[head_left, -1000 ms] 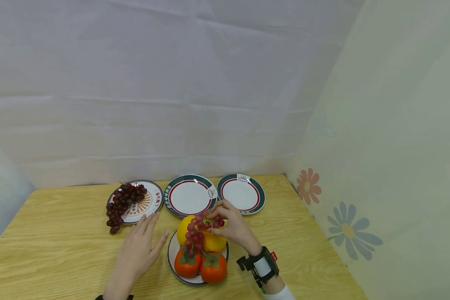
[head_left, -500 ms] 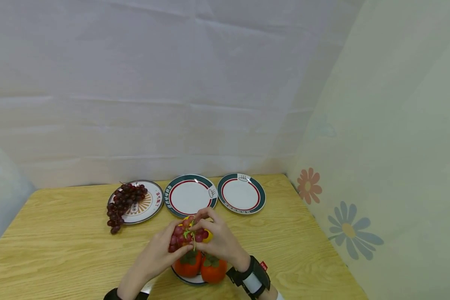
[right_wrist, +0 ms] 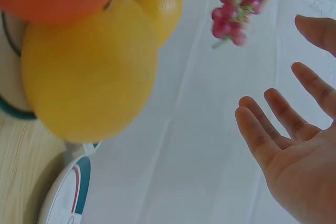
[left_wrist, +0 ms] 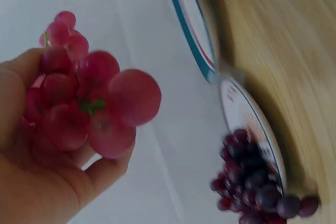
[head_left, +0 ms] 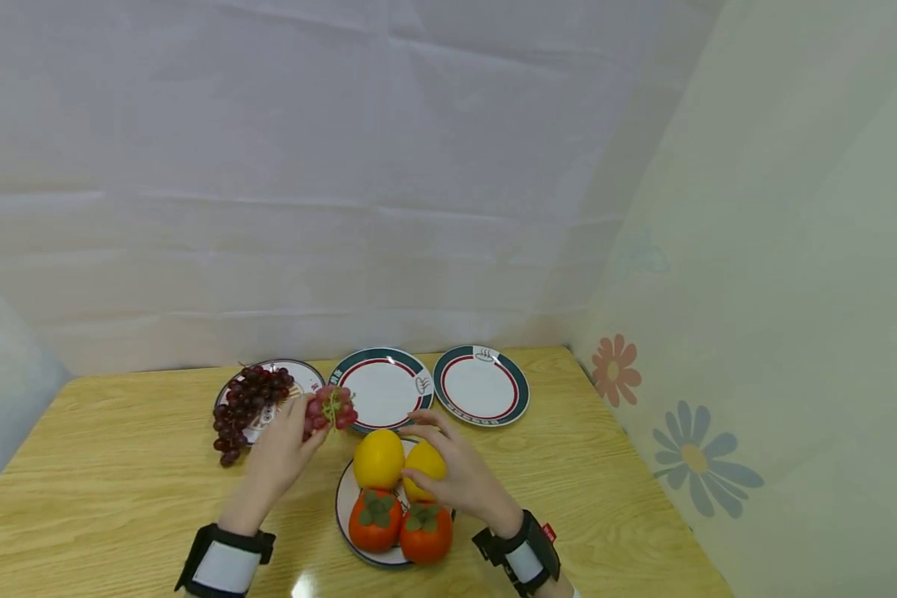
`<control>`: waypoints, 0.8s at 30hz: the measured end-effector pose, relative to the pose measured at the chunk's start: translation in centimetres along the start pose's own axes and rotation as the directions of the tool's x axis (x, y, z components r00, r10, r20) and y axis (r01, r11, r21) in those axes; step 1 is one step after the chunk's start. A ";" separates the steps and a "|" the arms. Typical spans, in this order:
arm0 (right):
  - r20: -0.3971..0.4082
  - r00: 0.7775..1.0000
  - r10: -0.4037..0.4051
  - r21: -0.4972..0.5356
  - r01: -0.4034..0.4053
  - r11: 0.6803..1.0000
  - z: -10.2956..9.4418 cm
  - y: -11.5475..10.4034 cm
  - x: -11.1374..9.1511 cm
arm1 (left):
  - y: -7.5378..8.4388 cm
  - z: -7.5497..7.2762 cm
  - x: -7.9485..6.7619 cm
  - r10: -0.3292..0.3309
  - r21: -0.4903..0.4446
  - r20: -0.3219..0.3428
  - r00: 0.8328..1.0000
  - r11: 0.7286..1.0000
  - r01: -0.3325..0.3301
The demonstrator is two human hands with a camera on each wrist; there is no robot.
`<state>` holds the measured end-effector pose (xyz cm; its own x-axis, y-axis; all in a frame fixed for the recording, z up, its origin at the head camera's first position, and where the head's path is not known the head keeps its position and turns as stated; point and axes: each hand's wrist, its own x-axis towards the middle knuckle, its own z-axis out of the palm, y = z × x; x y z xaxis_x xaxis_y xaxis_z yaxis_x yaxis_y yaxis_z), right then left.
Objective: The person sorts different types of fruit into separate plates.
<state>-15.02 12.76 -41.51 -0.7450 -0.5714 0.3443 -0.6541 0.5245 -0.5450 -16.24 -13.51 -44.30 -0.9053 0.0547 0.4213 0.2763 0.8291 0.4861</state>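
My left hand point(head_left: 278, 449) grips a bunch of pinkish-red grapes point(head_left: 331, 409), raised between the left plate and the middle plate. In the left wrist view, the fingers and thumb curl round the grapes point(left_wrist: 100, 95). Spread and holding nothing, my right hand point(head_left: 459, 469) hovers over the right side of the fruit plate point(head_left: 344, 519). That plate bears two yellow fruits point(head_left: 378, 459) at the back and two orange persimmons point(head_left: 374, 521) in front. The right hand partly hides one yellow fruit. In the right wrist view, its fingers point(right_wrist: 286, 121) are apart from the fruit.
A bunch of dark grapes point(head_left: 248, 403) lies on the left plate point(head_left: 308, 373) and hangs over its edge. Beside it stand a middle plate point(head_left: 381, 390) and a right plate point(head_left: 482, 384), both green-rimmed. A white cloth backdrop point(head_left: 344, 208) rises behind the wooden table point(head_left: 142, 465).
Both hands met at the pinkish-red grapes above the fruit plate. The left hand took them and moved up and left. The right hand let go and drew back to the right.
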 end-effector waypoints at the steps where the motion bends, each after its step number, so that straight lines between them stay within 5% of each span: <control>1: -0.006 1.000 0.018 -0.002 -0.018 1.000 -0.2 0.1 -0.2 | -0.8 0.0 0.6 -0.018 0.038 -0.005 1.000 0.999 0.018; 6: -0.042 0.997 0.067 -0.014 -0.067 0.998 -1.0 0.8 -1.2 | -4.7 0.5 2.6 -0.070 0.170 -0.011 0.997 0.983 0.071; 11: -0.083 0.994 0.076 -0.033 -0.079 0.996 -1.5 1.7 -2.0 | -6.9 2.0 2.7 -0.129 0.246 0.038 0.991 0.962 0.116; 14: -0.102 0.992 0.074 -0.049 -0.080 0.996 -1.6 2.3 -2.3 | -7.5 2.7 2.4 -0.148 0.283 0.039 0.988 0.950 0.131; 21: -0.119 0.991 0.056 -0.065 -0.064 0.996 -1.7 3.0 -2.4 | -7.7 3.6 1.9 -0.081 0.337 -0.088 0.993 0.935 0.106; 24: -0.116 0.992 0.055 -0.075 -0.064 0.995 -1.6 2.9 -2.4 | -7.3 3.5 1.8 -0.067 0.349 -0.078 0.995 0.933 0.090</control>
<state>-15.38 16.68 -42.66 -0.7898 -0.4647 0.4002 -0.6133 0.6058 -0.5069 -20.96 -17.56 -49.76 -0.8939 -0.0440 0.4462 0.0641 0.9724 0.2243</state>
